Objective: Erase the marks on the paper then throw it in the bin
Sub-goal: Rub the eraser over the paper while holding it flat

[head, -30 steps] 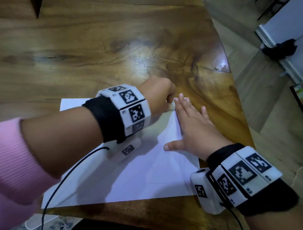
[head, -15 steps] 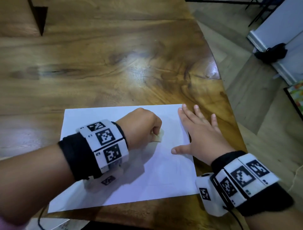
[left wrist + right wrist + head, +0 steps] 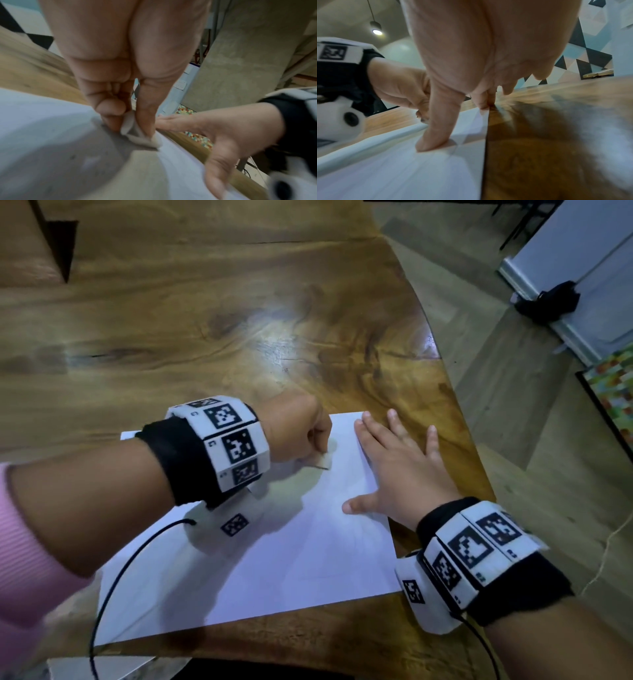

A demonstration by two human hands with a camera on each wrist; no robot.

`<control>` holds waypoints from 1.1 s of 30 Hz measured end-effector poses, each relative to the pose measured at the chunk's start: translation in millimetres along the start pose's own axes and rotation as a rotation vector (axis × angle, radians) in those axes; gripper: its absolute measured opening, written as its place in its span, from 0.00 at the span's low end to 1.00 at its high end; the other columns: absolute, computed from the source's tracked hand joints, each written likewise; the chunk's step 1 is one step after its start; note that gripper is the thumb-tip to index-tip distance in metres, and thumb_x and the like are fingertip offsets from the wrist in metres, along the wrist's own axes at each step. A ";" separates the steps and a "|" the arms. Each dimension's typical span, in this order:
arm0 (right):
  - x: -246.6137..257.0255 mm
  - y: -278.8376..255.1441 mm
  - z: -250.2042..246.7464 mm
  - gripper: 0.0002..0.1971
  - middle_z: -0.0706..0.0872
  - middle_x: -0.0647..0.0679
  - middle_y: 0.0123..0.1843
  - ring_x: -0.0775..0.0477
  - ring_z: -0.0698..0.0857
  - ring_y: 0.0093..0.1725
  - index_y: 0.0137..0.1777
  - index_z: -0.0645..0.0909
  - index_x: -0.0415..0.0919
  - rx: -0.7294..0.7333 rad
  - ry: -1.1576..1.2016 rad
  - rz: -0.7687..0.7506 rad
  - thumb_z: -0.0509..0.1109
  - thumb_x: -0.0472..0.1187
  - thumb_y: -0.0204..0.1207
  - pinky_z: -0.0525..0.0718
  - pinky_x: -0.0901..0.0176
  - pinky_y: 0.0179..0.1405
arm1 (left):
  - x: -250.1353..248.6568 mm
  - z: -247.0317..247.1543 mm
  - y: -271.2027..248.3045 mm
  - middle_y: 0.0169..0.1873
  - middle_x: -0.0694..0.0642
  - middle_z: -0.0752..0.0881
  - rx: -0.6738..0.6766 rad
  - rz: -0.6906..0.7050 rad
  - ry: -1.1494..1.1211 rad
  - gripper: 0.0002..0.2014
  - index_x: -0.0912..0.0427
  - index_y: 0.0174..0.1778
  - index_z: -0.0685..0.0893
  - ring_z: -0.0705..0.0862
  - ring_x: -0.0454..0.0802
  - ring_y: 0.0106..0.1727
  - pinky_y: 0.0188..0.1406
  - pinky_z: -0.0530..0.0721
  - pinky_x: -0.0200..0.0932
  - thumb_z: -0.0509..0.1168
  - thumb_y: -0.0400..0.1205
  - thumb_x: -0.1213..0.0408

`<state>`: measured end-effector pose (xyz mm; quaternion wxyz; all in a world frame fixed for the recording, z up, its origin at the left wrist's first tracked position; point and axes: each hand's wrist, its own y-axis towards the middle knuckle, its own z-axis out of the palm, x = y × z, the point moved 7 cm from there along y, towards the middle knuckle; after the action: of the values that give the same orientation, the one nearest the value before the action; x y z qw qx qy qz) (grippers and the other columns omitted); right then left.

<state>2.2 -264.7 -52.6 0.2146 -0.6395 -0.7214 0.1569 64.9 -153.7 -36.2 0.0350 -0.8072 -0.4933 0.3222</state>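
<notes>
A white sheet of paper (image 3: 291, 559) lies on the wooden table (image 3: 205, 320), near its right front corner. My left hand (image 3: 301, 433) pinches a small off-white eraser (image 3: 325, 458) and holds it down on the paper's far right part. In the left wrist view the eraser (image 3: 137, 136) sits between thumb and fingers, its end on the paper (image 3: 34, 121). My right hand (image 3: 394, 470) lies flat with spread fingers on the paper's right edge, thumb on the sheet, outer fingers on the wood. Faint pencil lines show mid-sheet. No bin is in view.
The table's curved right edge (image 3: 455, 405) runs just past my right hand, with floor beyond it. A black object (image 3: 548, 302) lies by a white panel on the floor at the far right. A black cable (image 3: 113, 587) trails from my left wrist over the paper.
My left hand with the eraser drew back toward me over the paper, then moved out again to the far right part. The right hand stayed flat on the sheet's edge.
</notes>
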 end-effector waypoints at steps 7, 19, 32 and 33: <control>-1.8 0.7 1.2 0.58 0.32 0.64 0.82 0.54 0.28 0.80 0.81 0.33 0.54 -0.006 0.026 -0.002 0.70 0.69 0.62 0.30 0.32 0.76 | -15.5 -17.3 20.0 0.28 0.48 0.78 -0.191 0.025 0.020 0.04 0.61 0.40 0.86 0.76 0.47 0.37 0.30 0.65 0.32 0.70 0.71 0.68; -3.3 1.4 1.3 0.59 0.33 0.65 0.82 0.54 0.28 0.80 0.82 0.34 0.55 -0.025 0.051 -0.018 0.70 0.69 0.62 0.29 0.33 0.75 | -15.4 -11.2 22.2 0.33 0.50 0.78 -0.175 0.063 0.085 0.04 0.60 0.41 0.84 0.74 0.49 0.39 0.39 0.68 0.37 0.67 0.73 0.68; -2.8 1.7 1.2 0.59 0.32 0.65 0.82 0.55 0.28 0.80 0.82 0.34 0.55 -0.024 0.061 -0.017 0.71 0.69 0.61 0.28 0.34 0.75 | -17.1 -2.9 9.9 0.30 0.48 0.79 -0.099 0.041 0.073 0.05 0.59 0.43 0.85 0.74 0.47 0.38 0.26 0.63 0.38 0.67 0.73 0.65; -3.2 1.8 1.3 0.59 0.32 0.66 0.82 0.55 0.27 0.80 0.81 0.34 0.56 -0.022 0.065 -0.017 0.71 0.69 0.61 0.27 0.35 0.75 | -15.1 5.5 1.5 0.32 0.48 0.82 -0.034 0.065 0.071 0.05 0.58 0.43 0.85 0.75 0.47 0.38 0.28 0.65 0.38 0.68 0.73 0.64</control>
<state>3.3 -267.6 -54.9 0.2321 -0.6406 -0.7210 0.1261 58.3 -168.3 -33.7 0.0281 -0.8343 -0.4705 0.2860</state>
